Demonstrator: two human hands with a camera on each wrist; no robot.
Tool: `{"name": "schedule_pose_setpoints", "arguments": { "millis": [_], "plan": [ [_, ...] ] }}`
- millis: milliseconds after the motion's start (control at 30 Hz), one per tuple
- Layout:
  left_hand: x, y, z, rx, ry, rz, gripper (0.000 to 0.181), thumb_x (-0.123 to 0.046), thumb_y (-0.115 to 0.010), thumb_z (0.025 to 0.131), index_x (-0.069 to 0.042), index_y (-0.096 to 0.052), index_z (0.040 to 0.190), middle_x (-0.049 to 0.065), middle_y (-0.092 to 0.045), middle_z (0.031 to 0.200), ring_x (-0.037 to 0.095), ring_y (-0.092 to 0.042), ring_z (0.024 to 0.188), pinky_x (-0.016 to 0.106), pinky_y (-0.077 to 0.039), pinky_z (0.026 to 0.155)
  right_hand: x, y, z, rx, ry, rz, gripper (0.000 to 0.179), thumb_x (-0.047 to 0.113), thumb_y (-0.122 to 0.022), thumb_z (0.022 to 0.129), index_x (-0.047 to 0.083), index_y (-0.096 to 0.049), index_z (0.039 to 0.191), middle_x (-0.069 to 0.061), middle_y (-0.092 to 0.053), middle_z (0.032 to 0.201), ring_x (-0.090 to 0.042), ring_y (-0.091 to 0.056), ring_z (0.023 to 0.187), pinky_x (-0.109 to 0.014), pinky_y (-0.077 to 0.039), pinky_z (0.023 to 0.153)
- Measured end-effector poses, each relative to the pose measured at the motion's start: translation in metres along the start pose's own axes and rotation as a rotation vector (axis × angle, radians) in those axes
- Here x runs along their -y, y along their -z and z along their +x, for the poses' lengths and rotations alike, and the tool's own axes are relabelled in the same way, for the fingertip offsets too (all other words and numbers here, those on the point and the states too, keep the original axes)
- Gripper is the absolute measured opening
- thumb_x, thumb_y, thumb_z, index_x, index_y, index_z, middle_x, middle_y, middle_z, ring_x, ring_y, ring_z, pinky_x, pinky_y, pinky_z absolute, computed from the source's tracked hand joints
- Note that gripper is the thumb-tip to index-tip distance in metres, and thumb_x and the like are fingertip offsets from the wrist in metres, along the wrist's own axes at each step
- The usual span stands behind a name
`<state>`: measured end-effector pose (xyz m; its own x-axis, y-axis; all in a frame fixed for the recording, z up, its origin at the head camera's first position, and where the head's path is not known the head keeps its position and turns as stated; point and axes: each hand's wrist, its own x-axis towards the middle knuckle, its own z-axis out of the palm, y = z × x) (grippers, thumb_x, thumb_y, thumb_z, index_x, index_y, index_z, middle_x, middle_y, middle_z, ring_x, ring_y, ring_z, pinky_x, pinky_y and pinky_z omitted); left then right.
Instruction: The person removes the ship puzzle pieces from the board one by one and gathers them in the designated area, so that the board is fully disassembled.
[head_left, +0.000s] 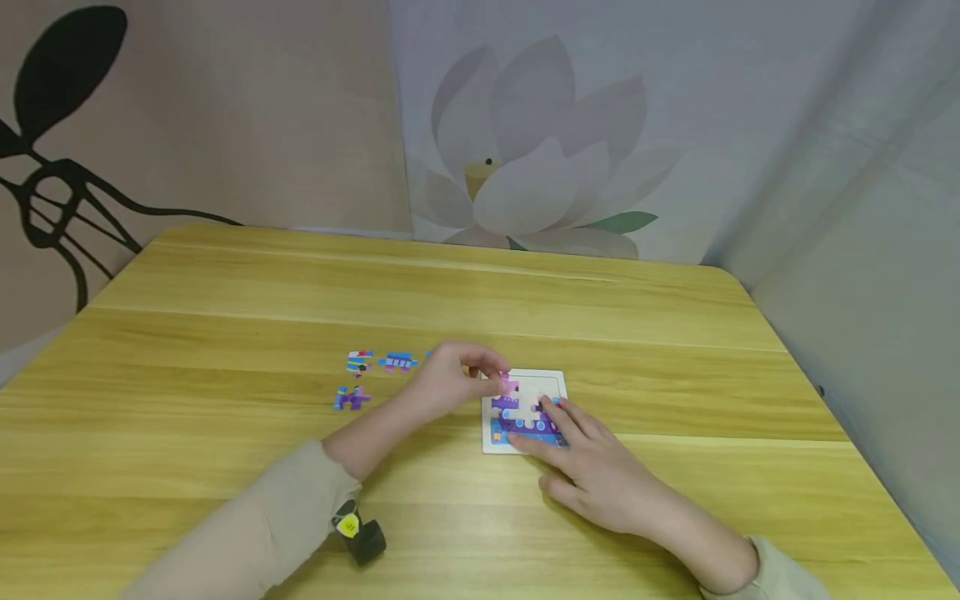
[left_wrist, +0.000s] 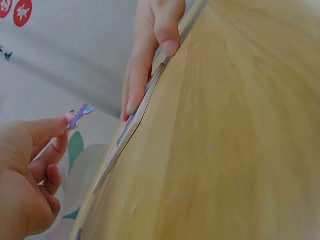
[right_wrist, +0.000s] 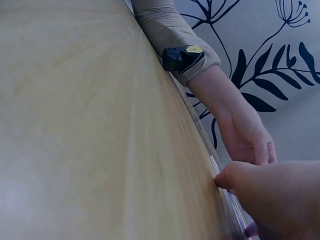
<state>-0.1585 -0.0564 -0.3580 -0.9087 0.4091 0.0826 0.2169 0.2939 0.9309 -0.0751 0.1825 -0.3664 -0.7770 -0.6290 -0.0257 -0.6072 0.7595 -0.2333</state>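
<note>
My left hand (head_left: 444, 382) pinches a small jigsaw piece (left_wrist: 77, 118) between thumb and index finger, its other fingers curled. Pink, purple and light blue show on this piece, which is raised over the upper left of a white-framed puzzle board (head_left: 534, 374). Joined blue and purple pieces (head_left: 529, 426) fill the lower part of the board, and bare white shows in its upper part. My right hand (head_left: 600, 471) rests on the board's right and lower side, fingers spread and mostly straight, covering some of the picture. In the right wrist view its thumb (right_wrist: 230, 175) lies at the board's edge.
Loose puzzle pieces lie left of the board: a striped one (head_left: 360, 362), a blue and purple one (head_left: 398, 362) and a purple one (head_left: 351, 398). Another is mostly hidden behind the left hand. A wrist camera (head_left: 365, 540) hangs from the left sleeve above the wooden table (head_left: 262, 483).
</note>
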Motion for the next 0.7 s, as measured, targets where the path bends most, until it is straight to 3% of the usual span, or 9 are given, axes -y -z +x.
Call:
{"name": "schedule_pose_setpoints", "arguments": {
  "millis": [367,700],
  "plan": [
    [0.007,0.026,-0.021,-0.041,0.018,-0.038,0.020,-0.016,-0.077,0.082,-0.005,-0.073,0.099,0.000,-0.068,0.088,0.023,-0.054,0.084,0.035,-0.043,0.070,0.001,0.002,0.000,0.009,-0.005,0.003,0.046,0.037,-0.047,0.100,0.041,-0.038,0.145,-0.013,-0.016,0.157,-0.038,-0.014,0.141,-0.059,-0.022,0.106],
    [0.013,0.046,-0.037,-0.088,0.053,-0.002,0.024,-0.019,-0.079,0.080,-0.006,-0.074,0.100,-0.002,-0.069,0.091,0.023,-0.053,0.087,0.038,-0.040,0.076,0.000,0.000,0.000,-0.001,-0.007,-0.003,0.047,0.036,-0.048,0.099,0.042,-0.038,0.145,-0.011,-0.016,0.157,-0.037,-0.014,0.141,-0.058,-0.022,0.106]
  ]
}}
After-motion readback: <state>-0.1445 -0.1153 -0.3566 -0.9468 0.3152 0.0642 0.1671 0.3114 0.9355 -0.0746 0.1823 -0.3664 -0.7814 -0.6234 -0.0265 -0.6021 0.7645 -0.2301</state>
